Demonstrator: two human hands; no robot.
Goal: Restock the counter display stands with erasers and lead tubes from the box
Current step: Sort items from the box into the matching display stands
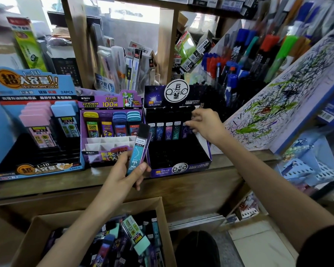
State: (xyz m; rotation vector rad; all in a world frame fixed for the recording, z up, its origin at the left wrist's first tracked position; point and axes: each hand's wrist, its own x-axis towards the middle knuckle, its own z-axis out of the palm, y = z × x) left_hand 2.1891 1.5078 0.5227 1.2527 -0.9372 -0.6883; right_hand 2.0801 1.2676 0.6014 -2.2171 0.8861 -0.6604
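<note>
My left hand [123, 173] grips a teal lead tube [138, 149] with a black cap, upright, in front of the counter. My right hand [204, 125] reaches into the dark constellation display stand [179, 166], fingertips pinching the rightmost purple lead tube [185, 131] in its back row. Several tubes stand in that row; the stand's front rows look dark and hollow. A cardboard box [158, 205] below the counter holds many loose lead tubes [135, 237].
A purple Ultraman stand [112, 130] and a blue stand [37, 132] with pink and blue-capped tubes sit left on the wooden counter [181, 185]. Pen racks and a scribbled test board [278, 105] rise on the right. Blue baskets [307, 166] stand at the right edge.
</note>
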